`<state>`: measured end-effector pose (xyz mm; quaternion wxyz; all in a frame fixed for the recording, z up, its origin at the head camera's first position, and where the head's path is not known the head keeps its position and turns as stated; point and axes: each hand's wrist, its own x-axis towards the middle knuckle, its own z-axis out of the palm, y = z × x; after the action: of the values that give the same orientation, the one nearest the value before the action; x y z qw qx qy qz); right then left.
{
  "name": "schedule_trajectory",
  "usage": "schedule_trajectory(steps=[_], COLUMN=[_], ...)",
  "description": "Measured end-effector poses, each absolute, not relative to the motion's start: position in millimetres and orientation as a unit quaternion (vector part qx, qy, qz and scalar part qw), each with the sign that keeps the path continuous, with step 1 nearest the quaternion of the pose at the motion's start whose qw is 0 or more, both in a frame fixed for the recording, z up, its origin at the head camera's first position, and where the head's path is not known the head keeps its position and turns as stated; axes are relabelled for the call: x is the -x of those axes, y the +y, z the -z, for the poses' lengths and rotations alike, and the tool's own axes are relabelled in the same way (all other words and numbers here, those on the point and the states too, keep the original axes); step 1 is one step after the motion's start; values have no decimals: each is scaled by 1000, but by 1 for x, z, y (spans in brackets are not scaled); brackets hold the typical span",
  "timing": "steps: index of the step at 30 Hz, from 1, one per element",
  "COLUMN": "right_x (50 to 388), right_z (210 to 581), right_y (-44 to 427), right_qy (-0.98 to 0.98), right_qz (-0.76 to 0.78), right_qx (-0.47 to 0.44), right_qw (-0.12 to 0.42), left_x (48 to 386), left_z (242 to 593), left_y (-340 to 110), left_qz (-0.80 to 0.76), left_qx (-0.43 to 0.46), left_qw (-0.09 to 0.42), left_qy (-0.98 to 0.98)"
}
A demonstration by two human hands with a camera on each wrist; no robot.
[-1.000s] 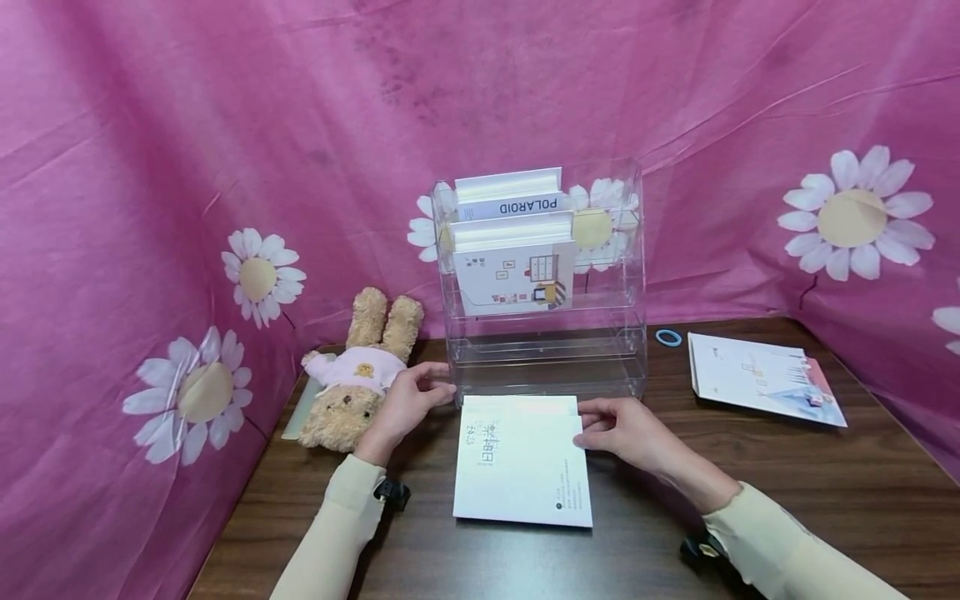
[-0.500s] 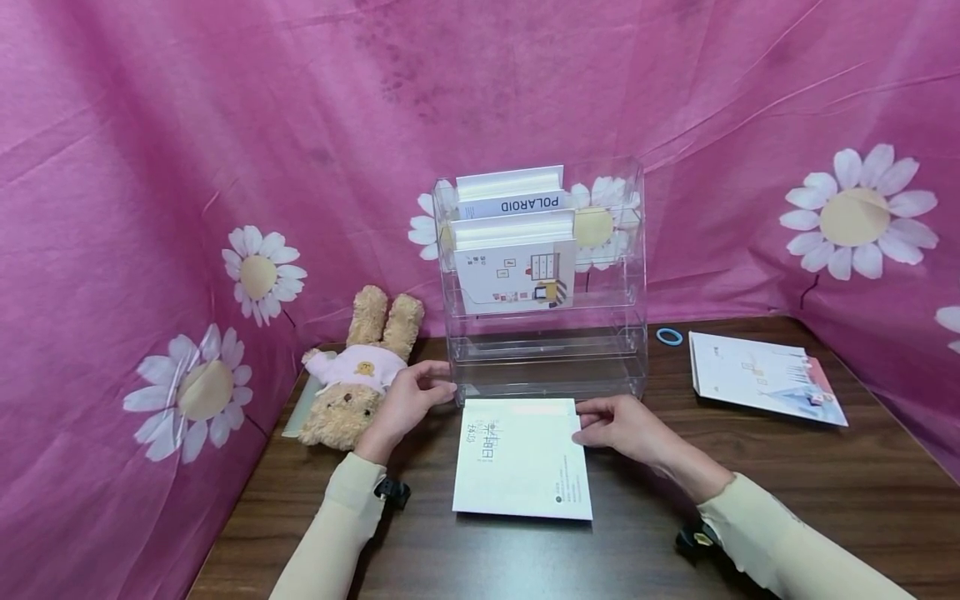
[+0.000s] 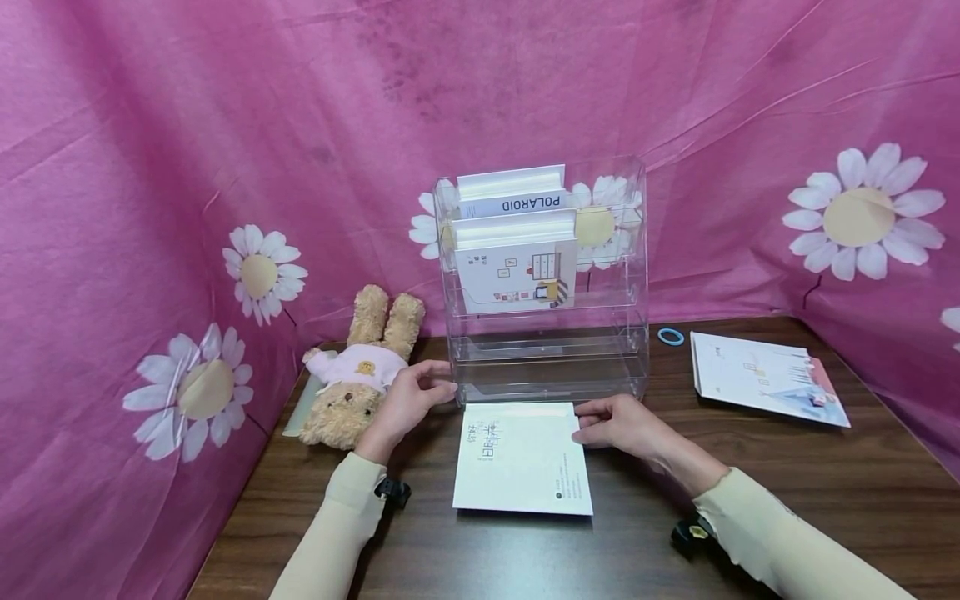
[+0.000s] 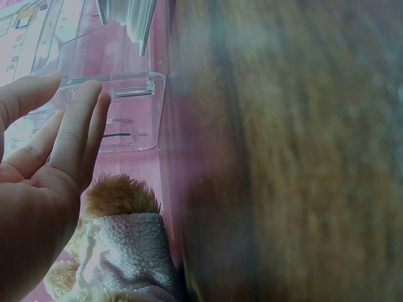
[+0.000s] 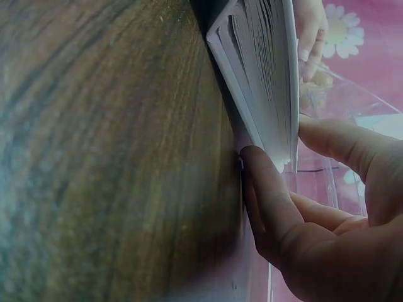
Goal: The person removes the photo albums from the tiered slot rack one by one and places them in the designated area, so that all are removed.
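A white book (image 3: pixel 522 467) lies in front of a clear tiered rack (image 3: pixel 547 371). My right hand (image 3: pixel 626 429) pinches its right side near the rack, thumb on the top cover and fingers at the lower edge; the right wrist view shows this hand (image 5: pixel 327 214) at the book's page edges (image 5: pixel 264 82). My left hand (image 3: pixel 408 404) touches the rack's lower left side with its fingertips. In the left wrist view that hand (image 4: pixel 50 151) has nearly straight fingers beside the clear plastic (image 4: pixel 132 88). Two books stand in the rack's upper tiers, a POLAROID one (image 3: pixel 513 204) and an illustrated one (image 3: pixel 517 279).
A teddy bear (image 3: pixel 360 367) in a pink top lies on a pale green item (image 3: pixel 300 408) at the left. Right of the rack are a blue ring (image 3: pixel 671 337) and another white book (image 3: pixel 765 379) on the wooden table (image 3: pixel 810 500). A pink flowered cloth (image 3: pixel 712 75) hangs behind.
The white book's near edge has moved slightly away from me, toward the rack, with my right hand still on it. My left hand has stayed at the rack's side.
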<state>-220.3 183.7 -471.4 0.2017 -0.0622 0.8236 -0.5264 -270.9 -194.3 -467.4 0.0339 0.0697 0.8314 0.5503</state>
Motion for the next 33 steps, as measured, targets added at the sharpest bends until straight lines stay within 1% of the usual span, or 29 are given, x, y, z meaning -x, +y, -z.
schedule_trajectory(steps=[6,26,30,33], right_x=[220,219,217,215], right_z=[470,471,469,468], right_y=[183,181,178,176], right_qy=[818,828,831,836], right_qz=[533,520,521,519], right_qx=[50,51,55,65], right_qw=[209,201,189,168], left_x=[269,269,269,269], left_z=[466,467,466,465], left_y=[-194,-194,-195,-195], left_qz=[-549,-545,-546,-550], left_qx=[-69,-64,-67,-70], left_qw=[35,33,35,36], left_qy=[832,836,834,831])
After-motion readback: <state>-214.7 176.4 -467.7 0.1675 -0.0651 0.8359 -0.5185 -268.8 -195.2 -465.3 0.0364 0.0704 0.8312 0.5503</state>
